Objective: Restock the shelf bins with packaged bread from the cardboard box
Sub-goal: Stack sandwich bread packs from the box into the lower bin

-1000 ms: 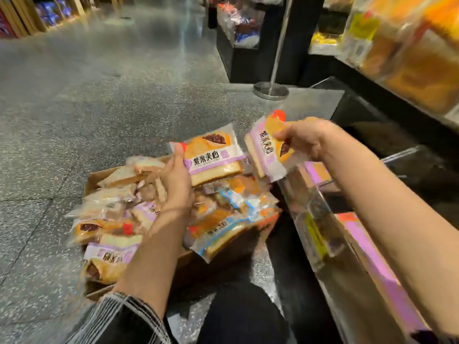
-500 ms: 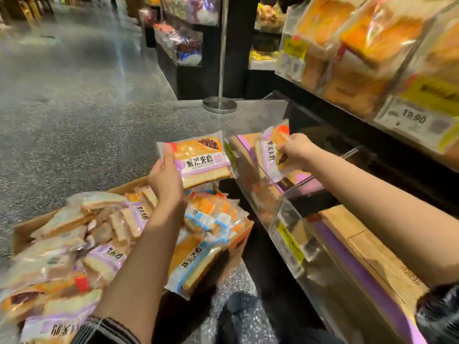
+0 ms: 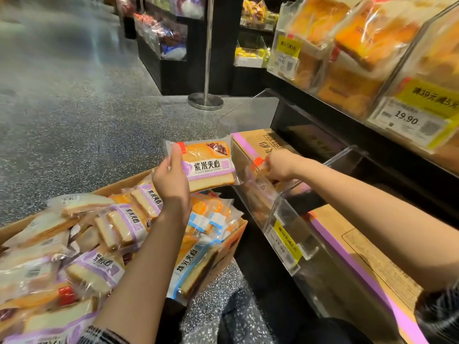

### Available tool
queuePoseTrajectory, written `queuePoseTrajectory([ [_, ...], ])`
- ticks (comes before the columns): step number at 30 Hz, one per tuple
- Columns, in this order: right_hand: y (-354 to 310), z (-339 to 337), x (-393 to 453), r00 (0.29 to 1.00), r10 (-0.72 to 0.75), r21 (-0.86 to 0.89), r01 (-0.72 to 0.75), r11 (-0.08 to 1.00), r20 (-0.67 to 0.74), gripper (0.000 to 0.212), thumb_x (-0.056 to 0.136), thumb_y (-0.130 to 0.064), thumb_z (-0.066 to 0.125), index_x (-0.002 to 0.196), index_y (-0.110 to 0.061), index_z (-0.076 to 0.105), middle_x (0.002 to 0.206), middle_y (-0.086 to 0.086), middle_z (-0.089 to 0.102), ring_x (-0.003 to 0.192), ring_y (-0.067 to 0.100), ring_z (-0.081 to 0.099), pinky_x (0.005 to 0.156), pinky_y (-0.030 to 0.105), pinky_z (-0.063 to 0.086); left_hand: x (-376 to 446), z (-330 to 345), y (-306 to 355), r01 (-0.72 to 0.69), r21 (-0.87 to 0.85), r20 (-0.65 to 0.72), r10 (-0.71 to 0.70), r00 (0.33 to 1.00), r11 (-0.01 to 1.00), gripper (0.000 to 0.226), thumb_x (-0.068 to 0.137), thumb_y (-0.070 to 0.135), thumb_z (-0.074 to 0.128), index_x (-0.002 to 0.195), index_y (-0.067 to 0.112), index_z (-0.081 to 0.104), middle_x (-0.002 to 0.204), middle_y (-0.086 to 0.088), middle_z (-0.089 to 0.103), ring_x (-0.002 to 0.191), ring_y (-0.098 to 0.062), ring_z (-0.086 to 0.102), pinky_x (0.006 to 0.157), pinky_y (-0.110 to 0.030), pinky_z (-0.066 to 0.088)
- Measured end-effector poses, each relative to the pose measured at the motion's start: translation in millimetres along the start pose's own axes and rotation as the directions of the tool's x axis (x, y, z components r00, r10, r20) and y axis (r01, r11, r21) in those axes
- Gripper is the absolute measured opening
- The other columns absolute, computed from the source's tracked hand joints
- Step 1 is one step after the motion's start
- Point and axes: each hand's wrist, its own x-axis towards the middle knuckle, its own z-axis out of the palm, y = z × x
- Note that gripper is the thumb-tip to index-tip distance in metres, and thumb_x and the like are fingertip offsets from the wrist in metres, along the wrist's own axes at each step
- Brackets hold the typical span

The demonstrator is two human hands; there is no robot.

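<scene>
On the shop floor in front of a low shelf, we crouch between an open cardboard box (image 3: 233,244) on our left and a clear plastic bin (image 3: 275,207) on our right. Our left hand (image 3: 171,180) grasps a purple-labelled bread packet (image 3: 208,167) by its left edge, thumb over the front, holding it up in the air above the box and just left of the bin's front wall. Our right hand (image 3: 278,165) reaches down inside the bin, fingers clenched around a second packet (image 3: 258,165), of which only an orange corner shows through the plastic. How many packets already lie in this bin we cannot tell; glare on the plastic hides most of its floor. The box remains heaped with packets, purple-labelled ones to the near left and blue-labelled ones at its right end. Further right along the shelf, a taped carton (image 3: 367,252) rests behind the plastic front. We judge the restocking to be early, with most of the bread left to move.
</scene>
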Motion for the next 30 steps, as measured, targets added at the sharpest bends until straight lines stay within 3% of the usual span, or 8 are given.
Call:
queuePoseTrajectory([
  [4,2,-9,5,1.0,-0.016,0.063,0.015,0.998,0.018,0.029,0.089,-0.024,0.063,0.106,-0.001,0.066,0.098,0.014,0.068,0.079,0.024,0.063,0.062,0.031,0.053,-3,0,1,-0.016,0.021,-0.013,0.016,1.0,1.0,0.042,0.059,0.067,0.067,0.049,0.028,0.06,0.076,-0.005,0.047,0.076,-0.018,0.046,0.075,-0.043,0.047],
  [7,3,-6,7,0.99,-0.044,0.073,0.055,0.996,-0.137,0.023,0.08,-0.016,0.071,0.099,-0.001,0.069,0.098,0.015,0.069,0.087,0.028,0.064,0.078,0.039,0.056,-5,1,1,-0.021,0.014,-0.026,0.021,0.999,1.0,0.042,0.066,0.063,0.067,0.046,0.027,0.059,0.072,-0.003,0.046,0.075,-0.017,0.043,0.072,-0.036,0.04],
  [10,-1,6,2,0.997,-0.068,-0.025,0.069,0.997,0.026,0.022,0.086,-0.009,0.061,0.105,-0.003,0.07,0.101,0.015,0.068,0.088,0.024,0.063,0.076,0.033,0.052,-6,2,-3,-0.037,0.007,-0.017,0.037,0.999,0.999,0.047,0.084,0.047,0.065,0.042,0.027,0.055,0.064,0.004,0.04,0.073,-0.017,0.038,0.072,-0.033,0.034],
  [13,3,7,4,0.992,-0.083,-0.009,0.084,0.996,0.092,0.023,0.086,-0.008,0.062,0.107,-0.007,0.072,0.096,0.011,0.07,0.083,0.022,0.064,0.071,0.031,0.054,-8,2,-1,-0.032,0.022,0.003,0.032,0.999,0.999,0.042,0.078,0.052,0.066,0.044,0.028,0.057,0.069,0.001,0.043,0.075,-0.017,0.04,0.073,-0.035,0.038],
  [18,-1,5,15,0.973,-0.057,0.139,0.089,0.986,-0.222,0.021,0.091,-0.016,0.06,0.108,-0.014,0.071,0.09,0.003,0.065,0.078,0.016,0.058,0.066,0.028,0.045,-8,1,2,-0.008,0.04,-0.001,0.009,1.0,0.999,0.038,0.058,0.067,0.066,0.05,0.03,0.064,0.077,-0.004,0.052,0.077,-0.017,0.05,0.086,-0.047,0.05],
  [24,-3,2,31,0.992,-0.007,0.436,-0.047,0.899,0.122,0.019,0.095,-0.008,0.053,0.105,-0.005,0.069,0.091,0.008,0.069,0.071,0.017,0.064,0.059,0.025,0.054,-8,-1,5,0.026,0.024,-0.012,-0.025,1.0,0.999,0.036,0.065,0.06,0.069,0.055,0.026,0.069,0.082,-0.007,0.059,0.081,-0.021,0.055,0.088,-0.047,0.05],
  [28,-17,-17,18,0.922,0.024,0.549,0.21,0.809,-0.388,0.025,0.096,-0.029,0.053,0.1,-0.008,0.067,0.091,0.009,0.07,0.077,0.02,0.064,0.078,0.037,0.054,-9,-1,6,-0.03,0.087,0.023,0.028,0.999,0.996,0.042,0.064,0.066,0.066,0.058,0.024,0.061,0.076,-0.006,0.051,0.074,-0.018,0.046,0.071,-0.036,0.041],
  [30,-33,-34,1,0.9,-0.141,0.586,0.381,0.715,-0.413,0.032,0.09,-0.044,0.06,0.108,-0.018,0.067,0.101,0.0,0.07,0.094,0.015,0.064,0.09,0.034,0.05,-10,1,7,-0.088,0.14,0.076,0.078,0.994,0.986,0.049,0.065,0.067,0.063,0.067,0.018,0.062,0.073,-0.006,0.05,0.072,-0.017,0.044,0.069,-0.034,0.038],
])
